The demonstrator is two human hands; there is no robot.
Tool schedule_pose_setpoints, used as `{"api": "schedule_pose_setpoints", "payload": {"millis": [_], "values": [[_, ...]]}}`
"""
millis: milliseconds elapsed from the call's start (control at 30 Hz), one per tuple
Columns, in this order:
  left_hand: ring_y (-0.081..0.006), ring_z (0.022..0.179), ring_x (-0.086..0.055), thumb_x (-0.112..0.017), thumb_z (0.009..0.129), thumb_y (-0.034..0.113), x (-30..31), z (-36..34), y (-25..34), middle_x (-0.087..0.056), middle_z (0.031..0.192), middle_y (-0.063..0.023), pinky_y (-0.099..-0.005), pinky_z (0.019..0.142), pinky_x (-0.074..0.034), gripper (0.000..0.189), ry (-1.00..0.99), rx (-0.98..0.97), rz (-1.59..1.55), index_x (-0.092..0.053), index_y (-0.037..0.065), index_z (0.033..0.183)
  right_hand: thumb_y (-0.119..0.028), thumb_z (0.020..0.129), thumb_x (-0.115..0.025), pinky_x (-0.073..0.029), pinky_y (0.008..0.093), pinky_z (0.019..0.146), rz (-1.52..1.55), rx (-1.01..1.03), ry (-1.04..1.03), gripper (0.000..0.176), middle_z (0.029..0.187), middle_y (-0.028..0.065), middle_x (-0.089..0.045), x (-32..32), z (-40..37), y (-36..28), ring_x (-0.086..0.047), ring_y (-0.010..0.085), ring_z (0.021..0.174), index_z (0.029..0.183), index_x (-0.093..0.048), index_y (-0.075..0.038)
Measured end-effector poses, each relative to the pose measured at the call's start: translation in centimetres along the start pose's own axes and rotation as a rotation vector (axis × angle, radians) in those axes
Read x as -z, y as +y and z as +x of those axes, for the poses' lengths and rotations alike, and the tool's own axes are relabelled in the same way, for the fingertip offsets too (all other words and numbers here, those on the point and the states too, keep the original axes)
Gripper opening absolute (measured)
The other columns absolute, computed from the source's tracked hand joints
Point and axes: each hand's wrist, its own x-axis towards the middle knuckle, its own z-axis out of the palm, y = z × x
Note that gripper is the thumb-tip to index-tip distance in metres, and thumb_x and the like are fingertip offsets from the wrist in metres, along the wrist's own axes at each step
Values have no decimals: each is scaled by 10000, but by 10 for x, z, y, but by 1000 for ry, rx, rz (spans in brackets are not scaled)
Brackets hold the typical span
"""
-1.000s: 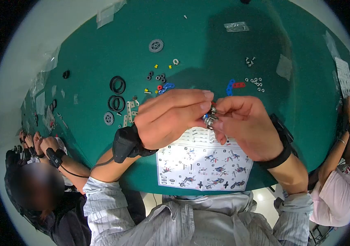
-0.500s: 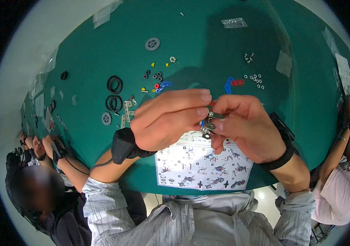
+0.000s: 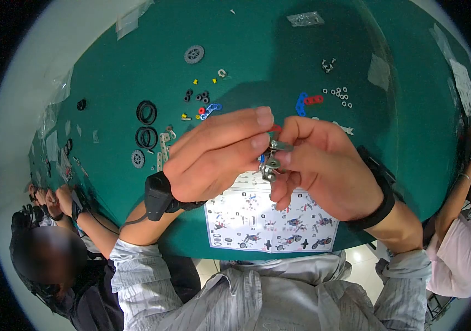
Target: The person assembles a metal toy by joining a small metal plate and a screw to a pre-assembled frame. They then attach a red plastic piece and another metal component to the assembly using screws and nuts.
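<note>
A small metal assembly point(image 3: 271, 160) with blue and red bits is held between my two hands, above the top of a printed instruction sheet point(image 3: 271, 220). My left hand point(image 3: 219, 151) pinches its left side, thumb and fingers pressed together. From the right, my right hand point(image 3: 329, 168) grips the same piece between thumb and curled fingers. Fingers hide much of the assembly. Beyond my hands lie a blue bracket point(image 3: 301, 103) and a red strip point(image 3: 314, 100). A silver wrench-like piece point(image 3: 346, 129) shows behind my right hand.
Black tyres point(image 3: 146, 112), grey wheels point(image 3: 194, 54), perforated strips point(image 3: 164, 146) and yellow bits point(image 3: 185, 116) lie left. Nuts point(image 3: 341, 94), screws point(image 3: 328, 66) and a plastic bag point(image 3: 305, 19) lie farther back. People sit at left point(image 3: 75, 281) and right point(image 3: 461, 248).
Both hands and the held assembly appear slightly farther left in view. The table items have shifted up and left with the camera view. More of the wrench-like piece shows.
</note>
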Motion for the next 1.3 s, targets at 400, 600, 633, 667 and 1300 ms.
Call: {"api": "schedule_pose_setpoints", "payload": {"millis": [400, 600, 633, 667, 1300], "values": [[-397, 1056, -690, -810, 663, -61, -1, 0, 6, -668, 1171, -251, -404, 834, -614, 474, -30, -7, 29, -654, -63, 1111, -82, 892, -653, -631, 406, 599, 135, -37, -13, 194, 768, 124, -647, -4, -2, 3, -716, 242, 680, 985, -501, -4], [-399, 1064, -687, -808, 677, -53, 1, -1, 7, -665, 1186, -239, -408, 838, -614, 456, -41, -1, 25, -650, -50, 1104, -114, 885, -660, -577, 375, 446, 85, -70, -49, 281, 707, 109, -637, -1, 0, 3, -673, 240, 536, 1066, -480, 4], [-399, 1065, -687, -807, 677, -55, 2, -1, 7, -665, 1186, -238, -408, 838, -614, 452, -41, -2, 24, -651, -48, 1102, -84, 895, -622, -560, 357, 429, 87, -80, -52, 265, 728, 120, -635, -2, -1, 2, -671, 241, 527, 1089, -468, 8], [-398, 1065, -686, -805, 678, -59, 2, -1, 8, -666, 1187, -235, -408, 839, -615, 452, -36, 0, 13, -651, -47, 1103, -55, 906, -585, -543, 338, 413, 90, -90, -54, 253, 749, 130, -633, -3, -1, 0, -669, 242, 517, 1113, -455, 13], [-384, 1036, -696, -736, 828, -42, -1, -5, -3, -654, 1165, -288, -401, 832, -612, 300, 18, 2, -92, -612, -69, 1099, -51, 919, -625, -598, 344, 489, -51, 3, 73, 167, 793, 136, -709, -7, 1, 4, -699, 209, 583, 1057, -603, 41]]}}
